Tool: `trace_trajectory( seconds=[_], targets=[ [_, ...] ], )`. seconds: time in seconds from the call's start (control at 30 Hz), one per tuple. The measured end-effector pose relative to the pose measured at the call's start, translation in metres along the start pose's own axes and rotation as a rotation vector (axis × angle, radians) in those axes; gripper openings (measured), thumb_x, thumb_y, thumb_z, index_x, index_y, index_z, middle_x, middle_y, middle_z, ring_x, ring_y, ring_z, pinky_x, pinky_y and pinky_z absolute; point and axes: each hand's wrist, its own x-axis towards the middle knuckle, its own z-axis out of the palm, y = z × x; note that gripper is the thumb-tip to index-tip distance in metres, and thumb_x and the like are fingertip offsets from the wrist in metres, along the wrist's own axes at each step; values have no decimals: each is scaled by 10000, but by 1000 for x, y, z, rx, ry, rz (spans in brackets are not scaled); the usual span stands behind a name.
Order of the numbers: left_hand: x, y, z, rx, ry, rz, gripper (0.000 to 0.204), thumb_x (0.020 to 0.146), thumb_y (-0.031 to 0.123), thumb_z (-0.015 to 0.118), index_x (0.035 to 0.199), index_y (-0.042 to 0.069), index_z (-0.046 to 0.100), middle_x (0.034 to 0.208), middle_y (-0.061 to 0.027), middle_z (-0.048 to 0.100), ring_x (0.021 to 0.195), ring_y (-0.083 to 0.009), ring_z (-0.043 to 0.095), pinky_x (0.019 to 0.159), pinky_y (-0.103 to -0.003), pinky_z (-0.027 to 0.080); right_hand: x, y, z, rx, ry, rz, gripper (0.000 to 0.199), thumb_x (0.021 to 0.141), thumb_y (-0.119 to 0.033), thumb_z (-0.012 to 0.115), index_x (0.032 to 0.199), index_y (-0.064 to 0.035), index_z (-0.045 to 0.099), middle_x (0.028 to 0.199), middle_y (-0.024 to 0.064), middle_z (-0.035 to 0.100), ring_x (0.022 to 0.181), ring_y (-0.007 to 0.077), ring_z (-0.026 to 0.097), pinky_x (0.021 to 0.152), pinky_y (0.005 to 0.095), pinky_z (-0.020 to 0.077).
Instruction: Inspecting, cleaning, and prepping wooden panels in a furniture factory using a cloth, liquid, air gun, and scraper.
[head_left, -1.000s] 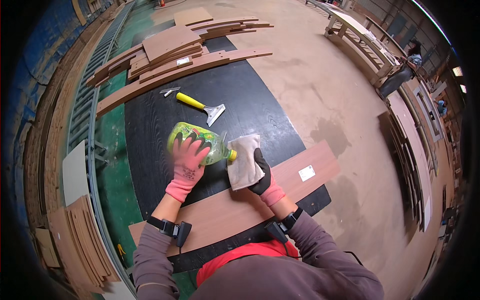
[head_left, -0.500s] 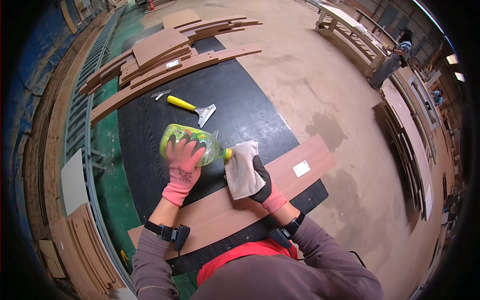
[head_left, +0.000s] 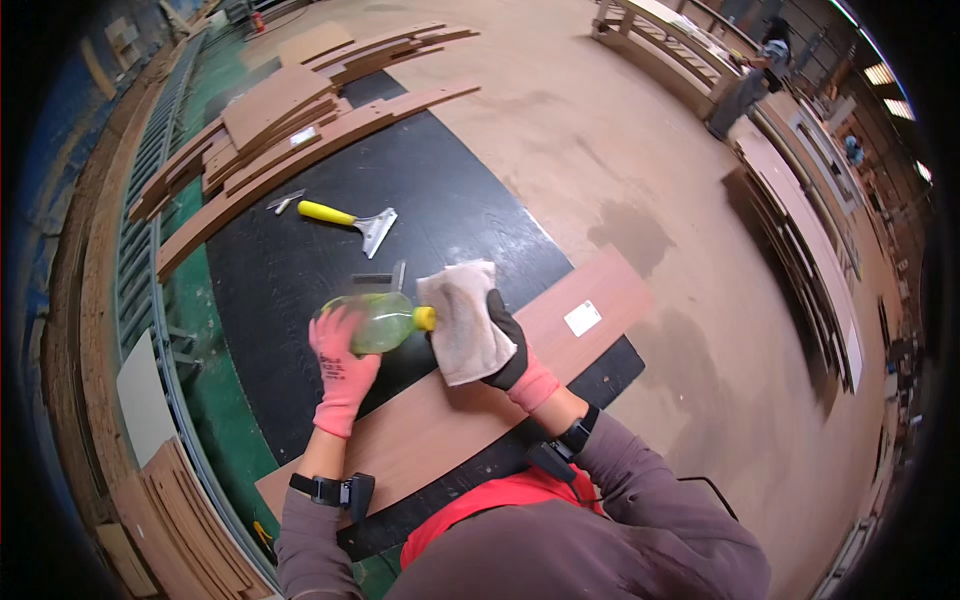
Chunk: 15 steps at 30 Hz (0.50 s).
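Just under the left hand (head_left: 340, 350), a translucent green bottle (head_left: 385, 322) with a yellow cap (head_left: 425, 318) is lying nearly sideways, its left end blurring. The left hand, in a pink glove, is curling its fingers around the bottle. Just right of the cap, a pale, stained, folded cloth (head_left: 465, 325) is resting over the right hand (head_left: 510, 340), which is gripping its right side; the fingers beneath are mostly hiding. Whether cap and cloth are touching, one cannot tell.

Below both hands, a reddish-brown board (head_left: 430, 425) with a white label (head_left: 582, 318) is crossing the black tabletop (head_left: 450, 200). Ahead of the left hand, a small angled tool (head_left: 370, 280) is lying near the bottle, and a yellow-handled scraper (head_left: 350, 222) is lying farther off. Beyond these, a pile of boards (head_left: 270, 110) is spreading across the far end. Left of the left hand, a roller conveyor (head_left: 145, 240) is running along the table; well right of the right hand, a concrete floor (head_left: 560, 130) is stretching toward a co-worker (head_left: 745, 85).

One bottle, one cloth, one scraper and one labelled board are showing, and two hands are working.
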Motion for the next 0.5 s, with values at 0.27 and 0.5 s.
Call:
trace_trajectory(
  seconds=[0.27,0.5],
  targets=[
    [-22,-60,-17,-533,263,-752,541,724,-39,658,1238,16,500,1164,-79,560,1061,-197,533,954,-301,393,-47,-8,-11,5,159,243,475,831,-161,582,1267,-22,457,1247,159,489,1193,315,447,1026,409,341],
    [-23,-86,-15,-541,371,-730,534,807,50,642,1290,-16,427,1227,-104,511,1109,-205,499,972,-312,372,-63,-19,-9,-623,-275,21,510,746,-286,642,1146,-3,499,1163,187,486,1214,352,390,1086,504,211]
  ],
)
